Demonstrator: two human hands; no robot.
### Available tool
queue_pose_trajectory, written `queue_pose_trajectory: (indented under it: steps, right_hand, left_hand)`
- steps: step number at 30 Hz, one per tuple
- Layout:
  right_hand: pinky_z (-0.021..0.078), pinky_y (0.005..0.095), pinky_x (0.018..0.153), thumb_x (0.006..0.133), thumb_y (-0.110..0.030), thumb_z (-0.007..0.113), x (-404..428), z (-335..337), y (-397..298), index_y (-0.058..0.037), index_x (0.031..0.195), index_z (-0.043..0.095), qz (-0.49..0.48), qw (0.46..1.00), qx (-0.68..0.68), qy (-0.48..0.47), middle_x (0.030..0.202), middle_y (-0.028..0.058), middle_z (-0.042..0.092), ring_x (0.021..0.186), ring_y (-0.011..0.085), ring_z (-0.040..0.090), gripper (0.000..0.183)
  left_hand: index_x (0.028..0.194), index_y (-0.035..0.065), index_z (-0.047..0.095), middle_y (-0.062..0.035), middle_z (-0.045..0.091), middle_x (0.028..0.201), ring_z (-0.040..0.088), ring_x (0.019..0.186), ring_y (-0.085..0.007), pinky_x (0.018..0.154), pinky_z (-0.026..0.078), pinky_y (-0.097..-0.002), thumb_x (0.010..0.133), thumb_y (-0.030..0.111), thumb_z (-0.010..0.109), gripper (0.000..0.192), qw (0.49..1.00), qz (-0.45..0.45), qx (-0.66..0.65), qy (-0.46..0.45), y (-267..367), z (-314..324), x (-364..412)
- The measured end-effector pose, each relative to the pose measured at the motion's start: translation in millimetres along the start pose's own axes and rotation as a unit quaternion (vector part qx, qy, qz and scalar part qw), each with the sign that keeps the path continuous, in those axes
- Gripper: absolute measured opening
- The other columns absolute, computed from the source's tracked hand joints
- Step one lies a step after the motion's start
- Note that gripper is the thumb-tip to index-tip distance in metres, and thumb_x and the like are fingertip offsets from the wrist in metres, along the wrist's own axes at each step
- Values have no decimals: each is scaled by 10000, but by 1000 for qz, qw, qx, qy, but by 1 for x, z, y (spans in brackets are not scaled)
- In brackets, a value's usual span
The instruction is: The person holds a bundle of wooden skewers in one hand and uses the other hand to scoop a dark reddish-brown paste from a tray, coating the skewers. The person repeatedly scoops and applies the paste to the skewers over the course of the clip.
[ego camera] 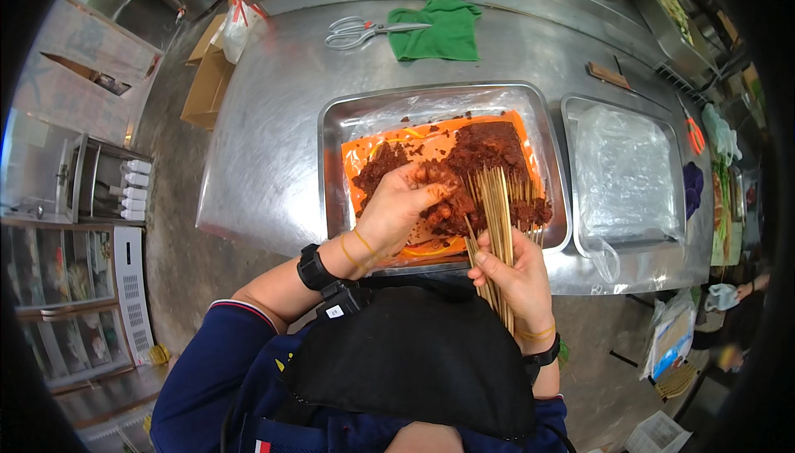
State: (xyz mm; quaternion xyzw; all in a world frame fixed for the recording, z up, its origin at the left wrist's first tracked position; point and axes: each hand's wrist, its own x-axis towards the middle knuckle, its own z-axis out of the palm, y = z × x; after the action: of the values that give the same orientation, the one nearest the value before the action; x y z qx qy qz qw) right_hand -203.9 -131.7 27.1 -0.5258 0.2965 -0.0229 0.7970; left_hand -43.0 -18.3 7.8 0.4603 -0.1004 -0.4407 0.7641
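My right hand (pixel 522 273) grips a thick bundle of bamboo skewers (pixel 499 204). One separate skewer slants from that hand toward dark red, marinated meat (pixel 452 214), which the fingers of my left hand (pixel 400 198) pinch. Sauce coats those fingertips. Below both hands is a metal tray (pixel 428 88) lined with clear plastic and an orange printed plastic sheet (pixel 435 132). A heap of coated meat (pixel 380 164) lies at the tray's left, and a larger slab-like mass (pixel 490 142) at the back right. Skewers with meat on them (pixel 533 212) lie beside the bundle, partly hidden by it.
A second metal tray (pixel 566 142) lined with clear plastic (pixel 624 173) stands to the right. Scissors (pixel 372 30) rest partly on a green cloth (pixel 438 37) at the back. Orange-handled scissors (pixel 694 133) lie far right. A cardboard box (pixel 205 89) stands left of the steel table (pixel 267 142).
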Motion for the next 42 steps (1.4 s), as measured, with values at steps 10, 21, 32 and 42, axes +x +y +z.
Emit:
queue_pose_trajectory:
  steps: [10,21,32,42]
  right_hand:
    - [506,201,566,823,15,614,-2,4,2,11,978,557,-24,998,-21,46,775,37,589,660,105,619,166]
    - [535,268,696,899,-69,480,-12,-6,-10,36,1089,535,33,996,69,-51,860,111,621,764,179,640,223]
    - [548,310,693,845,-28,492,-6,-20,-3,38,1033,558,-33,991,117,47,681,81,600,648,138,619,210]
    - [539,293,678,860,-24,513,-6,-20,-4,25,1038,522,-35,996,74,37,733,67,601,653,129,615,185]
  left_hand:
    - [922,12,646,16,606,729,431,510,-12,436,324,-170,831,84,613,122,986,-76,134,-56,-4,2,-12]
    - [925,-21,617,-13,626,808,549,715,-67,622,460,-228,836,70,589,130,971,7,233,-50,-27,-3,4]
    - [858,2,606,-175,593,886,573,888,-348,751,472,-446,711,81,564,172,673,118,730,13,-8,-40,36]
    - [826,37,638,-159,607,839,591,842,-320,750,483,-414,704,90,585,143,569,65,817,-67,-17,-30,47]
